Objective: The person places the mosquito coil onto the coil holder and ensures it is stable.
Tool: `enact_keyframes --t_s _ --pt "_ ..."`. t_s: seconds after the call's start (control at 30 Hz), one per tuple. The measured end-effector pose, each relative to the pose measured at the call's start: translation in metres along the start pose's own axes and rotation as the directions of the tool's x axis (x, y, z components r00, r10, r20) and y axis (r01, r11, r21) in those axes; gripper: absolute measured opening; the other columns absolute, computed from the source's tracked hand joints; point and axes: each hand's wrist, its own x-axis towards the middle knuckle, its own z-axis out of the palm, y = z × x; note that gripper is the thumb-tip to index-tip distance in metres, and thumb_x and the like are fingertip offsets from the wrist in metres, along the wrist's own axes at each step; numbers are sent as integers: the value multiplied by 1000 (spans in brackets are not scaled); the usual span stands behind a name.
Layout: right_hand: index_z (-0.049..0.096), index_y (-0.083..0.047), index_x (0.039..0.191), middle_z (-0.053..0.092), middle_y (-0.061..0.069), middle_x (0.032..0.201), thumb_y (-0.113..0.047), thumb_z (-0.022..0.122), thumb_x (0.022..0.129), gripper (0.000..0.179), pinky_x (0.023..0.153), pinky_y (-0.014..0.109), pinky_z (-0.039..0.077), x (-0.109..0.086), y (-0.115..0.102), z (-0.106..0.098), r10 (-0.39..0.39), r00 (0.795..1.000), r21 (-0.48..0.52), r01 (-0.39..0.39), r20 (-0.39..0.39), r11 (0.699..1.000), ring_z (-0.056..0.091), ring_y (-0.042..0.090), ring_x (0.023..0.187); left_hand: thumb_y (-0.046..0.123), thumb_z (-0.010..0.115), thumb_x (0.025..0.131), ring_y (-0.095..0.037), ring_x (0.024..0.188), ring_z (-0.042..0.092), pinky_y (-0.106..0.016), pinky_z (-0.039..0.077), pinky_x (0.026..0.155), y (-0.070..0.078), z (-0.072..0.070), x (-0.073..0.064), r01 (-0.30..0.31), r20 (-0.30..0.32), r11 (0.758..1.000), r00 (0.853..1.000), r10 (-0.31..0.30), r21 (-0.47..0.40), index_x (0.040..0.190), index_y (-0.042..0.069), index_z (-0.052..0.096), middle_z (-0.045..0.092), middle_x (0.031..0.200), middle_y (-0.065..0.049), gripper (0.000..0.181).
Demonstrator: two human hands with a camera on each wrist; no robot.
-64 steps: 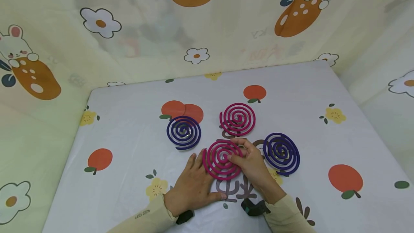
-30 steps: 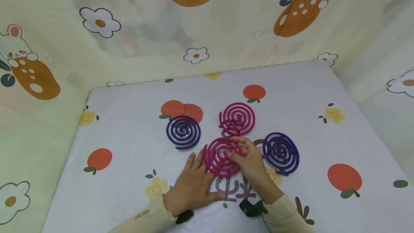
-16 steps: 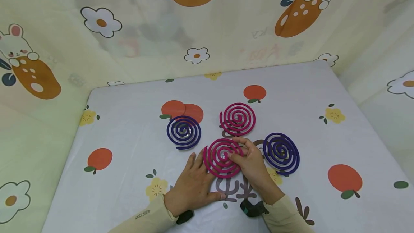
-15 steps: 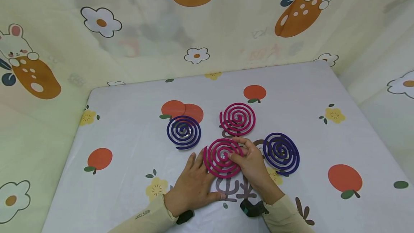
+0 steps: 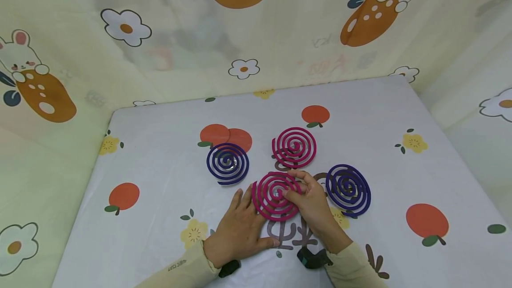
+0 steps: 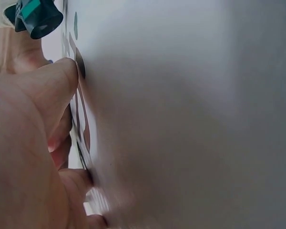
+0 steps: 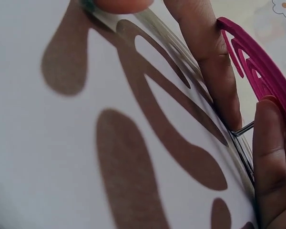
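Observation:
A pink mosquito coil (image 5: 262,210) lies over the fingertips of my left hand (image 5: 238,230). My right hand (image 5: 316,206) pinches its right side, with the thumb near the centre. In the right wrist view, the same pink coil (image 7: 271,59) stands off the table above a thin metal stand (image 7: 243,129). A straight finger presses beside the stand's base. My left hand rests flat on the cloth, fingers fairly straight, tips hidden under the coil. Another pink coil (image 5: 302,133) lies just behind. A dark blue coil (image 5: 214,173) is left, and another dark blue coil (image 5: 357,206) right.
The table wears a white cloth (image 5: 160,154) printed with fruit and flowers. Patterned curtains (image 5: 180,70) hang behind and at the sides. Black wrist devices (image 5: 314,258) sit at both wrists, close to the table surface.
The pink coil in my right hand shifted slightly away from me, then eased back a little. My left hand stays in place. The other coils have not moved.

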Motion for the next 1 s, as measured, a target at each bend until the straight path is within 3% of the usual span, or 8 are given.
enact_keyframes --t_s 0.37,1.0 --pt "54 -5 140 72 23 123 9 67 92 52 86 27 61 0 1 -1 -4 1000 -1 4 23 1000 75 17 103 81 45 93 -40 159 15 -60 17 126 0 1 -1 -4 -14 1000 1000 4 13 168 24 23 21 173 -9 96" --pt "55 -4 139 72 22 123 8 66 92 50 84 25 60 0 0 2 -14 1000 -8 14 -16 1000 74 14 101 82 44 92 -40 159 15 -60 19 126 0 1 0 -6 -27 1000 1000 7 29 168 24 22 20 174 -10 98"
